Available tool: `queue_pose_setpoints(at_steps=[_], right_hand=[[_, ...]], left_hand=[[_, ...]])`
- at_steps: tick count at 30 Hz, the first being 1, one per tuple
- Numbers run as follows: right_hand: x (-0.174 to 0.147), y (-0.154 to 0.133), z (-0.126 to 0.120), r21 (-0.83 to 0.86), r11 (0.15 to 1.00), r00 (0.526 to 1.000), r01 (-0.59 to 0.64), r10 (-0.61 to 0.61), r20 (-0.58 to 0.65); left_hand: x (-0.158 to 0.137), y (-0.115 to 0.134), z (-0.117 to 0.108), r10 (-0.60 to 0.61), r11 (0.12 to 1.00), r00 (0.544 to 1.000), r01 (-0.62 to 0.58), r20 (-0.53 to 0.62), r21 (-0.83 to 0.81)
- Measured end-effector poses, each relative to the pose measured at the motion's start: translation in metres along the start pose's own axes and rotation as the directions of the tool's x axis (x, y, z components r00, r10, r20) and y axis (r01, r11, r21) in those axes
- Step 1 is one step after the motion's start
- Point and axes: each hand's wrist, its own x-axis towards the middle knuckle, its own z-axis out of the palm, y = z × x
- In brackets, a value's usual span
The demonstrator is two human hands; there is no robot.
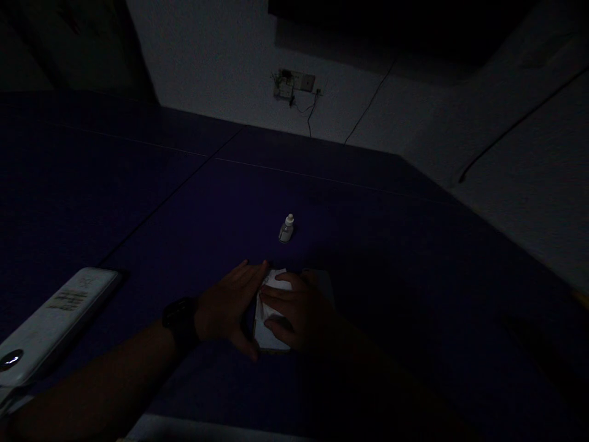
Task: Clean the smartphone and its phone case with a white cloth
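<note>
Flat panel (272,339), beneath and beside hands (307,311)

At the left of the dark blue surface (138,162) lies a long white case (59,319), and beyond it a pale wall (207,55) carries a cluster of sockets (307,83) with thin cords (313,113) hanging down, below a large black panel (405,24), while a thicker dark cord (529,117) slants along the right.

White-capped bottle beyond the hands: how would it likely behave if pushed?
The bottle may tip rather than slide, since it stands upright and looks narrow. It is probably light, given its small size.
</note>
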Motion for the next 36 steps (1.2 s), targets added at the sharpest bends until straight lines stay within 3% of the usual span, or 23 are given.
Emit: queue_pose_setpoints(at_steps=[6, 11, 15, 19, 24, 28, 36], right_hand=[[-0.002, -0.003, 0.0, -0.025, 0.998, 0.997, -0.06, 0.059, -0.055], [-0.005, 0.001, 0.001, 0.011, 0.998, 0.997, 0.066, -0.066, -0.032], [-0.011, 0.009, -0.001, -0.026, 0.998, 0.994, 0.049, -0.051, -0.092], [-0.013, 0.013, 0.002, -0.034, 0.998, 0.998, 0.047, -0.049, -0.046], [-0.01, 0.016, 0.016, 0.006, 0.99, 0.987, 0.14, -0.139, -0.083], [-0.009, 0.015, 0.022, 0.048, 0.988, 0.982, 0.147, -0.14, -0.129], [-0.011, 0.0, 0.01, 0.204, 0.975, 0.985, 0.09, -0.056, -0.166]], left_hand=[[0.0, -0.001, 0.0, 0.002, 1.0, 1.0, -0.002, -0.009, -0.004], [0.001, 0.0, -0.001, -0.002, 1.0, 1.0, 0.002, 0.0, -0.028], [0.002, 0.003, -0.005, 0.011, 0.999, 1.0, -0.012, -0.006, -0.038], [0.002, 0.007, -0.007, -0.007, 1.0, 1.0, 0.007, -0.004, -0.011], [0.0, 0.007, -0.007, -0.032, 0.999, 0.999, 0.032, 0.025, 0.004], [-0.001, 0.007, -0.007, -0.049, 0.997, 0.999, 0.047, -0.024, -0.067], [-0.005, 0.013, -0.015, -0.056, 0.956, 0.994, 0.027, -0.092, -0.293]])
